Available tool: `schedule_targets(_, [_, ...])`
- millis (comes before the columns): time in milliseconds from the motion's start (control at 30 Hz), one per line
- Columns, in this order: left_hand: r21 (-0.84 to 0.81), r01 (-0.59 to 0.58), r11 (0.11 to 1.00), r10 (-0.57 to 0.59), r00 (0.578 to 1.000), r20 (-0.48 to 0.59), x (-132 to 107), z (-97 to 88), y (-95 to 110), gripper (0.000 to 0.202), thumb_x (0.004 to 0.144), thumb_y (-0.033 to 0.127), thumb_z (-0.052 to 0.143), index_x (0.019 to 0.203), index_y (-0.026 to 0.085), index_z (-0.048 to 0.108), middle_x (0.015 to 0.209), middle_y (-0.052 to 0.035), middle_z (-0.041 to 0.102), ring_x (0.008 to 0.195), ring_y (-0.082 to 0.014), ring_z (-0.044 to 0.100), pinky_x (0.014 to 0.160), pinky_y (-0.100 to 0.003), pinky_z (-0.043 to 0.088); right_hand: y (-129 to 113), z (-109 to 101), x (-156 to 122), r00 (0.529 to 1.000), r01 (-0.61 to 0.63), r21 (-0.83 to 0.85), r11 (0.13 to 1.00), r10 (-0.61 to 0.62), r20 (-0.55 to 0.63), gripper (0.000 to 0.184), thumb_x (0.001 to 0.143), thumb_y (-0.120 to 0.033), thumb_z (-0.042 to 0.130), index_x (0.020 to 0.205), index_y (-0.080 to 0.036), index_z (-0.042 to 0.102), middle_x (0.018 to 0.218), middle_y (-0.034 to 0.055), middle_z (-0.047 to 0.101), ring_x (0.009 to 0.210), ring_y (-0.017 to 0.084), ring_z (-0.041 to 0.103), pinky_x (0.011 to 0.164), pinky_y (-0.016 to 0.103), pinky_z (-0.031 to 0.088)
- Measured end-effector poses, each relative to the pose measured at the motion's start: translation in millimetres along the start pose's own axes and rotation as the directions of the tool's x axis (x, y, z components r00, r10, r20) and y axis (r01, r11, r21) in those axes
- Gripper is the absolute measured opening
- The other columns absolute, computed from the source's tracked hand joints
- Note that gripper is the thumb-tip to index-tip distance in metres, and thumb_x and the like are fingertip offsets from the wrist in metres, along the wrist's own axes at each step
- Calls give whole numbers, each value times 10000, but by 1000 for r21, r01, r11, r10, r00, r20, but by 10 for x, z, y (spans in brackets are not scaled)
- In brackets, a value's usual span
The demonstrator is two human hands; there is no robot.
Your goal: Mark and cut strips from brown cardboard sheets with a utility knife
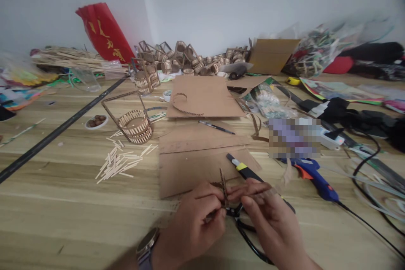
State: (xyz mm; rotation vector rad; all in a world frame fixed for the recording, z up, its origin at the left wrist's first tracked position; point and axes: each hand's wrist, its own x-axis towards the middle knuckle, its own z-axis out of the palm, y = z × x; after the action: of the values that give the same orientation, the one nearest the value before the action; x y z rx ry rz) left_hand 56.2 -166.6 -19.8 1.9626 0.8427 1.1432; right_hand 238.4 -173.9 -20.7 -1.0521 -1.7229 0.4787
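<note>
My left hand [199, 215], wearing a watch, is closed with thumb and fingers pinching a narrow brown cardboard strip [223, 181]. The strip stands up between my hands near the table's front. My right hand [272, 215] meets it from the other side, its fingertips against the strip; the exact grip is partly hidden. Beneath the right hand shows a black-handled cutting tool [249, 240], its tip covered by my fingers. A utility knife [243, 168] with a yellow band lies just beyond, partly behind the right hand. Under these is a flat cardboard sheet [177, 168].
A small slatted basket [136, 126] with a tall handle stands left, beside loose wooden sticks [117, 164] and a bowl of brown balls [96, 122]. A blue glue gun [319, 179] lies right. Further back are a cardboard panel [202, 93], a pen [217, 127] and many similar baskets [190, 61].
</note>
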Motion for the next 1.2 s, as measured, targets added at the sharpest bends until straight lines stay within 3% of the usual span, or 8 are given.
schedule_targets(233, [-11,130,991,-130,991,-42,-37,2,-4,155,928,285,580,809,186,566,865,-28,606,828,-150,589,748,-239,461,-56,34,33,968,246,-98,964,-249,-23,117,927,-167,566,920,-277,529,841,-41,780,810,167,751,859,328,500])
schedule_targets(433, [38,99,994,-98,995,-27,-49,3,-31,132,953,185,504,845,183,579,942,-50,624,897,-154,599,801,-248,470,-67,45,64,952,301,-192,934,-307,-2,138,891,-185,631,922,-284,541,846,-34,789,801,194,758,803,361,492])
schedule_targets(600, [51,78,996,-77,997,-18,-40,14,-26,130,932,126,508,834,182,572,947,-38,636,901,-133,607,809,-217,466,-46,40,69,951,303,-240,922,-308,20,121,917,-165,587,899,-280,557,852,-42,793,770,185,758,841,387,475])
schedule_targets(767, [42,44,998,-43,999,-28,-22,18,-6,158,901,84,511,787,185,554,892,-22,646,847,-114,604,773,-190,462,-32,8,60,967,256,-245,935,-253,43,86,976,-256,547,926,-281,612,813,-36,787,754,184,756,817,388,504])
schedule_targets(1033, [19,2,1000,-2,1000,-7,4,-5,19,203,869,75,507,698,186,502,818,-12,641,763,-104,587,711,-183,452,-68,-5,68,998,64,-18,998,-65,-19,131,984,-254,528,886,-267,614,760,8,725,745,163,736,627,248,588])
schedule_targets(1200, [-3,91,996,-91,996,-13,-10,0,-8,178,904,280,585,761,183,545,827,-24,610,777,-137,579,700,-231,448,-63,29,58,978,198,-95,976,-203,-45,94,941,-194,564,891,-273,560,792,-1,765,780,189,748,740,319,582])
